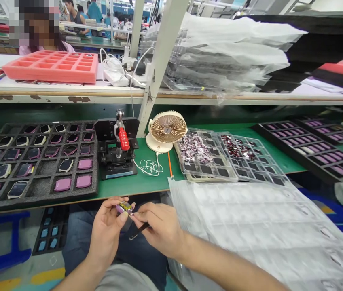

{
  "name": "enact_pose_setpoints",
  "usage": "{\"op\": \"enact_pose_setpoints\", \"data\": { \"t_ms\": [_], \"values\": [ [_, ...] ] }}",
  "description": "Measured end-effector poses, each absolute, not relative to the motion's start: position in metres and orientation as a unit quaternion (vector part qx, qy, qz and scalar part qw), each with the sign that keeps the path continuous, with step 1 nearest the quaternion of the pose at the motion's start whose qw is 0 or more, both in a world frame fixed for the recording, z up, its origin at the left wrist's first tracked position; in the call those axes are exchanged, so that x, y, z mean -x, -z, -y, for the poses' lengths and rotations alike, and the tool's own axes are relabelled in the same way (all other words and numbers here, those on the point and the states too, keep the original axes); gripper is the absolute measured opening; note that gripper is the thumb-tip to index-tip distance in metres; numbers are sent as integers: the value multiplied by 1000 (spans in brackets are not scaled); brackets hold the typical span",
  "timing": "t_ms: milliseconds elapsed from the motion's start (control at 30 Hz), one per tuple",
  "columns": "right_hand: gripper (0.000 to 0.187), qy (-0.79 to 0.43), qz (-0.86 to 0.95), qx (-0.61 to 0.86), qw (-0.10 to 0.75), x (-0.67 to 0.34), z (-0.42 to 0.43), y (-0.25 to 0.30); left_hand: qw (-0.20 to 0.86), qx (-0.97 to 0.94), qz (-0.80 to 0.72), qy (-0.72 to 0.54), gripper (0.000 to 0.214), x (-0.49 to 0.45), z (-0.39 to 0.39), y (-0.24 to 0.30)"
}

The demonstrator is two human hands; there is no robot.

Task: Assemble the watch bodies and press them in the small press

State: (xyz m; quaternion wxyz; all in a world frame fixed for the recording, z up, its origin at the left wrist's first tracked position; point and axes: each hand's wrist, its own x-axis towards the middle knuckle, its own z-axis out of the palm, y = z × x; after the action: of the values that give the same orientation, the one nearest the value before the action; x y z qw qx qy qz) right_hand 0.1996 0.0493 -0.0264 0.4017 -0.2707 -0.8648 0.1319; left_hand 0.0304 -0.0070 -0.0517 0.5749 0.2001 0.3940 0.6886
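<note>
My left hand [106, 228] is closed around the edges of a small purple watch case [124, 207], held over my lap just off the bench edge. Its upturned side shows a yellow and dark interior. My right hand [164, 230] has black tweezers [139, 231] tucked in its fingers, tips pointing down and left. The right thumb and forefinger pinch at the near right edge of the case; whether a small part sits between them I cannot make out. A black foam tray [45, 178] on the left holds several watches and purple cases.
A black clamp press [118, 157] with a red handle and a cream fan [167, 129] stand behind my hands. Clear trays [232, 171] of small parts lie right, beside plastic tray sheets [250, 218]. Above is a shelf with a pink foam tray [53, 74]. A person sits opposite.
</note>
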Motion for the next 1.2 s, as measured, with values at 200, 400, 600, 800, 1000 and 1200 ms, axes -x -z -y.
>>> {"op": "enact_pose_setpoints", "data": {
  "t_ms": [200,400,600,800,1000,1200],
  "values": [
    [11,-230,855,278,373,-201,-54,28,572,-221,-397,-683,26,-28,10,53],
    [47,-346,825,338,293,-203,-61,12,577,-236,-413,-664,31,-24,13,60],
    [54,-356,815,383,250,-207,-63,5,586,-238,-428,-646,32,-28,14,51],
    [53,-324,789,449,267,-231,-22,0,651,-216,-462,-563,42,-42,28,56],
    [14,-257,673,665,199,-355,-16,-1,767,-161,-458,-420,55,-73,20,62],
    [32,-52,348,933,76,-575,-28,-27,781,-174,-484,-354,55,-71,18,65]
  ]
}}
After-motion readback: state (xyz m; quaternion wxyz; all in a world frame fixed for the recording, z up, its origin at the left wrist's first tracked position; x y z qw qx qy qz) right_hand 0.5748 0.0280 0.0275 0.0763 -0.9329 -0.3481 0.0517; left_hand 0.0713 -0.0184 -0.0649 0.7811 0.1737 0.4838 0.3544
